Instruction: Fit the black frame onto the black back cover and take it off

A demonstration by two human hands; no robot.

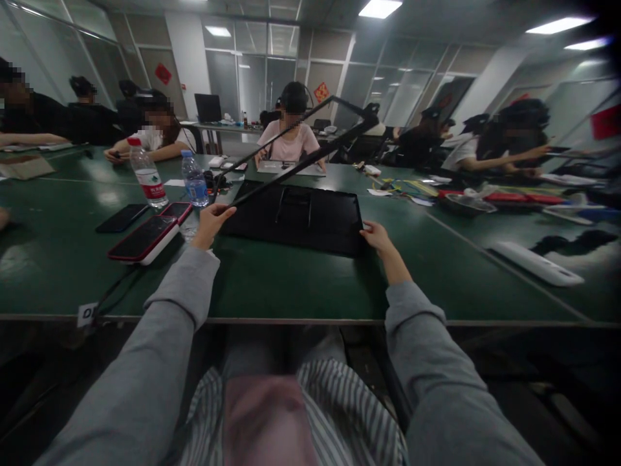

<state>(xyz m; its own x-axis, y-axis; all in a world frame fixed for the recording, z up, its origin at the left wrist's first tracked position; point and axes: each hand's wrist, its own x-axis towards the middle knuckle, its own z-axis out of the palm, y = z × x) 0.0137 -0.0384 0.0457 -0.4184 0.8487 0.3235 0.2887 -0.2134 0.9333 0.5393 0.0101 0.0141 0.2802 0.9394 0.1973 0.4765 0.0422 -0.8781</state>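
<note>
Thin black frame (pixel 295 166) tilted above a flat black panel (pixel 330 223)

The panel lies on the green counter (pixel 291 285), mid-way along and set back from the near edge, a raised black bracket (pixel 294 207) on its upper face. The two hands are well apart: the left hand (pixel 212 223) pinches the frame's low near corner, its far end slanting up to the right in the air, and the right hand (pixel 376 236) is clamped on the panel's right edge by the near corner. Toward the counter's left end stand a red-capped bottle (pixel 147 178) and a blue-capped bottle (pixel 195 181), with a red-rimmed phone (pixel 145 238) nearer the near edge. At the far edge sits a person in pink (pixel 291 139)
</note>
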